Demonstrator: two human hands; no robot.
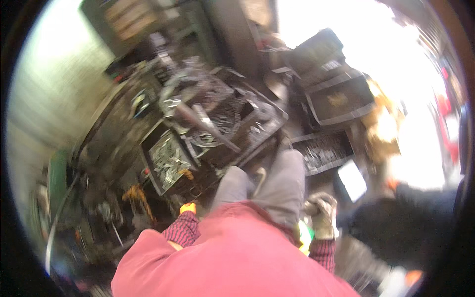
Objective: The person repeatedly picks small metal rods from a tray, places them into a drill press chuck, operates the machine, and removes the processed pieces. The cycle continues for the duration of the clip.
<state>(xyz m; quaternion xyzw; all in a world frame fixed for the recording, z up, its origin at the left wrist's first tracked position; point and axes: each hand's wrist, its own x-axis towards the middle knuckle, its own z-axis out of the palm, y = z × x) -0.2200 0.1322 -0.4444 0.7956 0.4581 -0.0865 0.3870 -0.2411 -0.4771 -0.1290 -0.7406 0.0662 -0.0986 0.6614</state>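
My left hand [188, 208], yellow-orange at its visible end, hangs beside my left thigh below a red-and-black checked sleeve. It is nearest a dark tray [161, 187] full of small shiny metal pieces [169, 157]. Its fingers are too small and blurred to read. On the other side, my right hand [322, 214] is down by my right thigh in a dirty grey-brown work glove. A bright green and yellow thing [306, 236] shows next to it; whether the hand touches it I cannot tell. Motion blur hides the fingers of this hand too.
Ahead stands a cluttered bench [247, 157] with metal parts and a slanting bar [208, 127]. To the right are a black crate [321, 119], a bin of metal pieces [324, 152] and a white flat-topped object [352, 180]. A dark-clothed person [405, 213] is close at right.
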